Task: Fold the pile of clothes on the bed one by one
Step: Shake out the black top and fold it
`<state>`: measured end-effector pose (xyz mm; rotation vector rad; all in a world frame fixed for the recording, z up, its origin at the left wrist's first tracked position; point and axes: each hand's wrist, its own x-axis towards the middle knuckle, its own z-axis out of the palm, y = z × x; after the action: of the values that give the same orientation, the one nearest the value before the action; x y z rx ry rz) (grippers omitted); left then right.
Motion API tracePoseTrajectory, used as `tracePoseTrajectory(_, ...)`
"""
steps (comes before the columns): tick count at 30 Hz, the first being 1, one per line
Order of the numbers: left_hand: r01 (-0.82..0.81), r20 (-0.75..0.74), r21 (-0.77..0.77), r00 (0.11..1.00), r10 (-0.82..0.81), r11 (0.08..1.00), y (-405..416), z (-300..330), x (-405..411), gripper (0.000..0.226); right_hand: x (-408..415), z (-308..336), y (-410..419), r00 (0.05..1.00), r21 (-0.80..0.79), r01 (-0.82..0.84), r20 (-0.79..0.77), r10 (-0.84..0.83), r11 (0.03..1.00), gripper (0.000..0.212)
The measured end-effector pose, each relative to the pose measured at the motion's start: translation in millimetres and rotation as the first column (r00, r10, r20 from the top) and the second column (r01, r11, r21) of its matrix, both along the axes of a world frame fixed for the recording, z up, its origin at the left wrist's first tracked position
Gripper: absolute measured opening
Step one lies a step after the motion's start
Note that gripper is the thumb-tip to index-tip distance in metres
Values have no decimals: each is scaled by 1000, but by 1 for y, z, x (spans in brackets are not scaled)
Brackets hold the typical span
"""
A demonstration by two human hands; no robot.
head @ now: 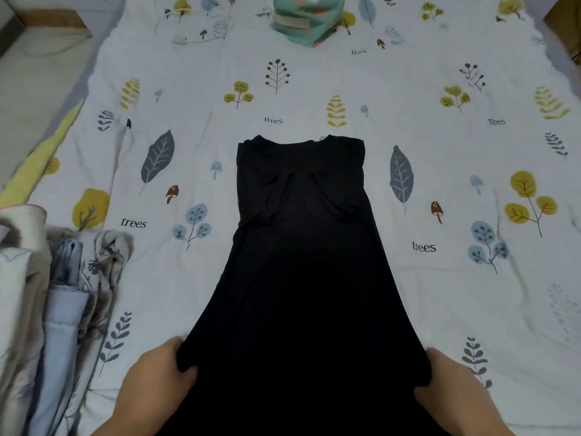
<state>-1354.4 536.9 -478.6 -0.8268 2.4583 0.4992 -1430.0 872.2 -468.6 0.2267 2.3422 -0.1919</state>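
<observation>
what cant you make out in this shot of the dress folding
Head view, the only one:
- Dress hem: cut off by the bottom edge.
- Left hand and right hand fingertips: tucked under the dress edges they grip.
- Pile at the left: cut by the frame edge, so the count of garments is unclear.
- Teal item at the far end: cut by the top edge.
- Dress detail: too dark to read.
</observation>
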Motion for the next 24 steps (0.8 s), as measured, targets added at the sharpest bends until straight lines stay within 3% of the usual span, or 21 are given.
tracePoseTrajectory(4,222,-34,-201,972,-233,954,27,26,1,17,14,25,-29,971,147,-138,-177,163,980,12)
tracePoseTrajectory(5,269,-30,-210,959,-281,940,40,30,0,11,17,27,-38,958,137,-174,-205,200,975,15)
tracePoseTrajectory(7,366,6,-190,928,-372,911,64,28,-1,23,25,23,-53,933,74,-274,-223,284,959,31)
tracePoseTrajectory(8,415,24,-148,909,-417,898,73,23,-1,31,28,19,-60,921,22,-330,-213,327,944,38)
tracePoseTrajectory(10,463,78,95,879,-471,881,90,13,-1,44,33,13,-71,914,-154,-403,-126,387,902,48)
tracePoseTrajectory(12,482,138,346,823,-552,805,103,8,2,47,37,7,-75,904,-330,-402,6,428,854,54)
tracePoseTrajectory(13,511,140,394,788,-599,764,105,7,5,43,39,4,-74,911,-400,-362,39,411,842,53)
tracePoseTrajectory(15,562,81,313,787,-611,766,99,5,11,37,43,1,-67,947,-452,-292,-17,319,843,47)
tracePoseTrajectory(16,590,9,223,795,-606,776,92,2,12,38,43,-3,-61,940,-422,-340,-114,323,840,47)
tracePoseTrajectory(18,663,-159,63,744,-648,746,70,3,13,36,41,-10,-44,859,-304,-470,-374,350,829,46)
tracePoseTrajectory(20,732,-204,-70,654,-728,677,51,-1,17,40,42,-17,-30,737,-176,-562,-549,393,808,37)
tracePoseTrajectory(24,849,-125,-258,445,-887,462,20,-21,22,62,42,-32,-2,629,-25,-692,-513,585,722,49)
